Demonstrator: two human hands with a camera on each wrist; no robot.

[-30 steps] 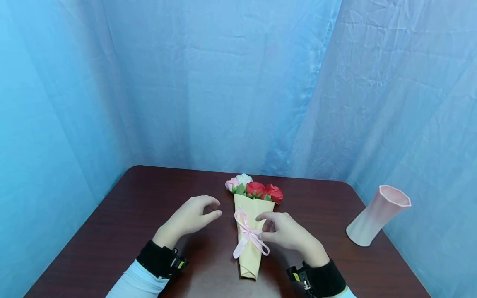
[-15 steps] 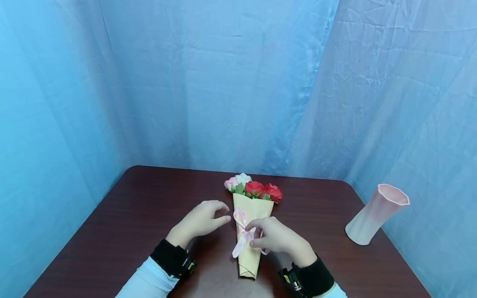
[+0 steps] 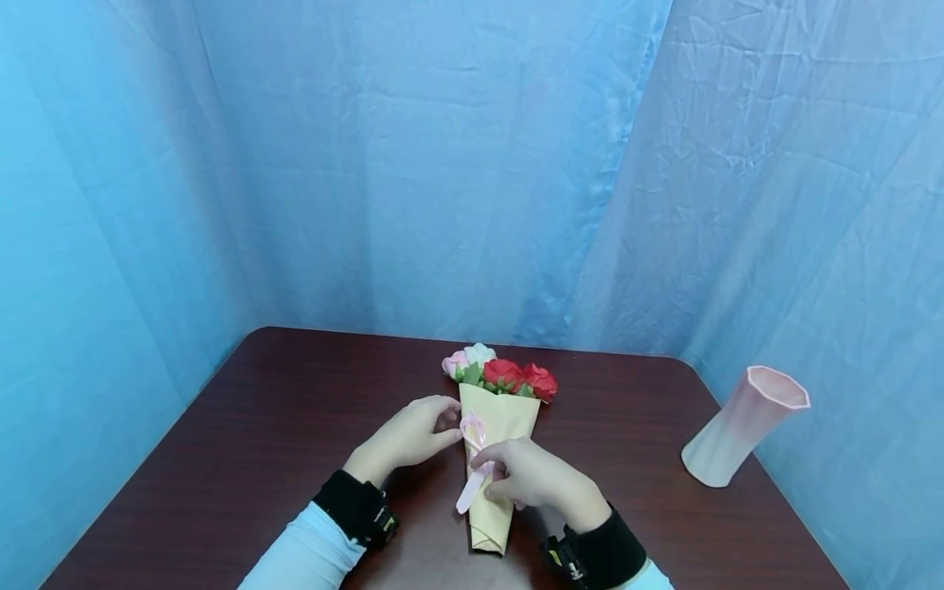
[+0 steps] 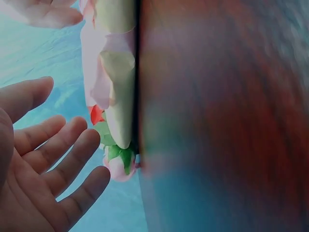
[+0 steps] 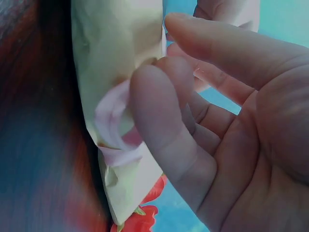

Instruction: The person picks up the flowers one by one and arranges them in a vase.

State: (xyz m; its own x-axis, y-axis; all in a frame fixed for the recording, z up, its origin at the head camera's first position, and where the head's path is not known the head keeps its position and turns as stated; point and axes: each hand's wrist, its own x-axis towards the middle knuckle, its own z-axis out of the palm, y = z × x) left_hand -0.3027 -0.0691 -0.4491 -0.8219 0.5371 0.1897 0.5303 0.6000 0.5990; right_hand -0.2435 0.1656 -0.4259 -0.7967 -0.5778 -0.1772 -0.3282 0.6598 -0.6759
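A bouquet wrapped in pale yellow paper (image 3: 512, 418) lies on the dark table, its blooms pointing away. Red roses (image 3: 503, 374) show beside a white flower (image 3: 479, 354) and a pink one (image 3: 455, 363). Around the wrap runs a pink ribbon bow (image 3: 474, 487), partly hidden by my right hand (image 3: 534, 475). That hand is over the bow, fingers bent and thumb apart from them; in the right wrist view the fingertips overlap the ribbon loop (image 5: 112, 113). At the wrap's left edge is my left hand (image 3: 413, 432), fingers spread and holding nothing in the left wrist view.
To the right, a pink-and-white vase (image 3: 745, 426) stands on the table (image 3: 295, 410), its opening upward. Blue cloth (image 3: 442, 164) hangs behind the table and along both sides. Each wrist wears a black band (image 3: 350, 504) with a small camera.
My right hand has moved left from the wrap's right side onto the bow. My left hand has come right, up to the wrap's left edge. The bouquet has stayed in place.
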